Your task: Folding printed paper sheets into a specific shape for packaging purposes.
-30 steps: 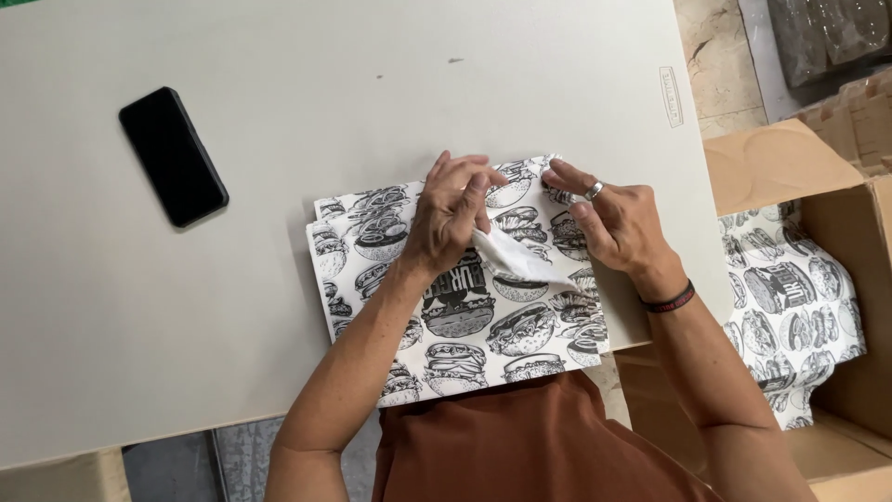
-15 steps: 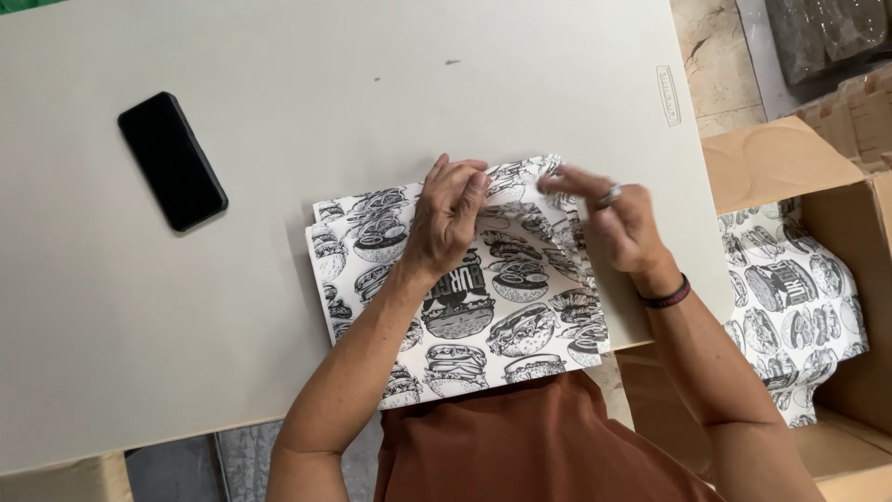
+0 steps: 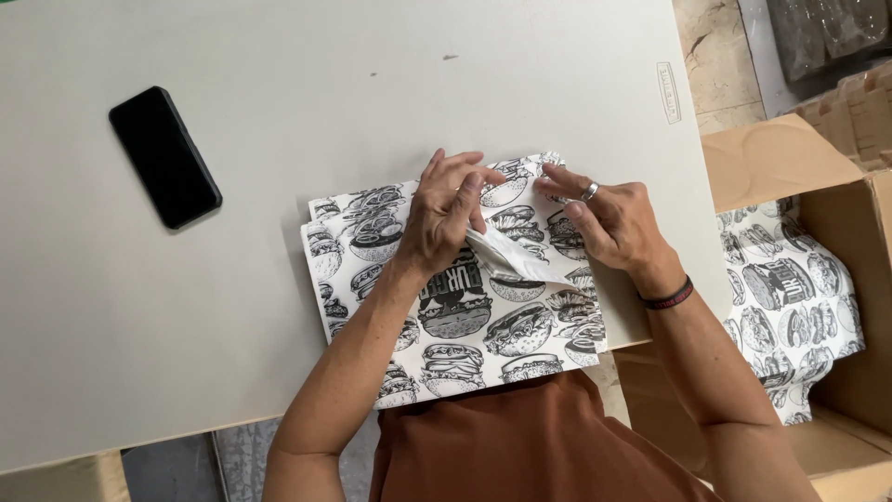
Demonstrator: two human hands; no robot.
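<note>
- A printed bag (image 3: 455, 316) lies flat on the counter (image 3: 279, 93), at its near edge, just in front of the person's body.
- The left hand (image 3: 446, 214) rests on the bag's upper middle, fingers (image 3: 469, 181) curled and pressing down on the paper.
- The right hand (image 3: 609, 223) sits at the bag's upper right, fingers narrow, pinching the top edge of the paper; a ring shows on one finger and a dark band (image 3: 669, 297) circles the wrist.
- Between the hands a white flap (image 3: 516, 258) of the bag's inside is turned up.
- A black phone (image 3: 164, 156) lies well left of the bag, apart from it.
- A cardboard box (image 3: 836, 232) stands right of the bag, beside the counter, with more printed bags (image 3: 790, 297) inside.
</note>
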